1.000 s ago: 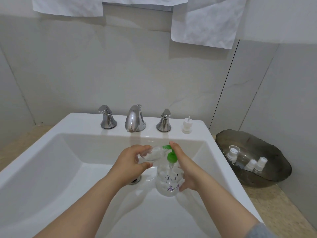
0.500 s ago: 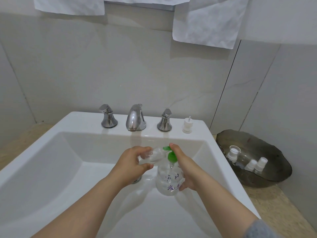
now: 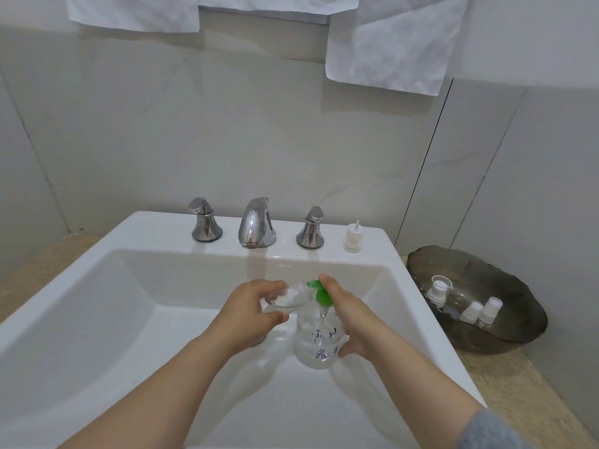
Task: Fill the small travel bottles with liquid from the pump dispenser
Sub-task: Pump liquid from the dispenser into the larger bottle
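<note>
Travel bottle (image 3: 288,298), clear and small, is held tilted on its side over the sink (image 3: 97,319) basin, its mouth met by the green nozzle of the pump dispenser (image 3: 319,341). It is pinched by the left hand (image 3: 256,311). The clear, purple-lettered dispenser is gripped by the right hand (image 3: 350,319), one finger laid on the pump head. Right of the sink, three more white-necked bottles are kept in a dark bowl (image 3: 518,332); a white cap (image 3: 352,238) is stood on the sink rim beside the faucet (image 3: 256,223).

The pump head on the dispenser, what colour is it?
Green; the pump head shows clearly in the head view, under the right hand.
</note>
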A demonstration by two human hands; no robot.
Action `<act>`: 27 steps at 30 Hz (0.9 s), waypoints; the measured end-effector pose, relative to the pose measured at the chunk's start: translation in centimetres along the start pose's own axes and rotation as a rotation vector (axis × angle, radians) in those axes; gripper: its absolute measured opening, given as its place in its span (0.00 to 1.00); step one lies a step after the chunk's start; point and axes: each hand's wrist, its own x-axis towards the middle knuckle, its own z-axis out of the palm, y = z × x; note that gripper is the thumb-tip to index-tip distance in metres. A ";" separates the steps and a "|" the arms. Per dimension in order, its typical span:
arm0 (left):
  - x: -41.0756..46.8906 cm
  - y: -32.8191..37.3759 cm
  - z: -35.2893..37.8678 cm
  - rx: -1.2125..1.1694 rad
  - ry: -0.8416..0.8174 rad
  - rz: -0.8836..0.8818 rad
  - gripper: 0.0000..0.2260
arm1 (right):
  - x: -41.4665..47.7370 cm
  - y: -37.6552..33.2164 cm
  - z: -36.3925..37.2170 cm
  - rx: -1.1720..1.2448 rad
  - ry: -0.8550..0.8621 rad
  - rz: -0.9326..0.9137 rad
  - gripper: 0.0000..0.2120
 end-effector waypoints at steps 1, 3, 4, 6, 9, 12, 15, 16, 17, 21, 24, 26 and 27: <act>0.0 0.0 0.0 0.003 0.001 0.000 0.22 | -0.1 0.1 0.0 0.001 -0.001 0.000 0.27; 0.0 0.2 -0.1 0.007 0.000 0.004 0.21 | 0.0 0.3 -0.1 0.014 -0.015 0.008 0.30; 0.0 0.2 -0.2 0.001 0.004 0.009 0.21 | 0.0 0.3 0.0 0.019 -0.023 0.015 0.32; 0.2 0.3 -0.4 -0.022 0.028 0.014 0.21 | 0.0 0.1 0.1 0.034 -0.030 0.035 0.35; 0.3 0.4 -0.6 -0.027 0.040 0.021 0.20 | 0.0 -0.1 0.0 0.047 -0.036 0.055 0.38; 0.2 0.5 -0.6 -0.026 0.037 0.027 0.20 | 0.1 -0.2 0.0 0.058 -0.031 0.061 0.39; 0.2 0.5 -0.6 -0.020 0.038 0.026 0.21 | 0.2 -0.2 0.0 0.047 -0.028 0.059 0.39; 0.2 0.6 -0.6 -0.019 0.040 0.026 0.21 | 0.2 -0.2 0.1 0.045 -0.028 0.058 0.39; 0.2 0.6 -0.6 -0.019 0.042 0.028 0.21 | 0.2 -0.2 0.1 0.042 -0.030 0.057 0.39; 0.1 0.6 -0.5 -0.027 0.037 0.038 0.20 | 0.1 -0.2 0.2 0.058 -0.029 0.061 0.39; 0.1 0.4 -0.4 -0.051 0.035 0.017 0.19 | 0.1 -0.2 0.4 0.044 -0.015 0.054 0.39; 0.1 0.2 -0.3 -0.057 0.033 -0.001 0.20 | 0.0 -0.2 0.4 0.037 0.000 0.045 0.38; 0.1 0.2 -0.2 -0.053 0.033 -0.005 0.20 | -0.2 -0.3 0.4 0.031 0.003 0.041 0.37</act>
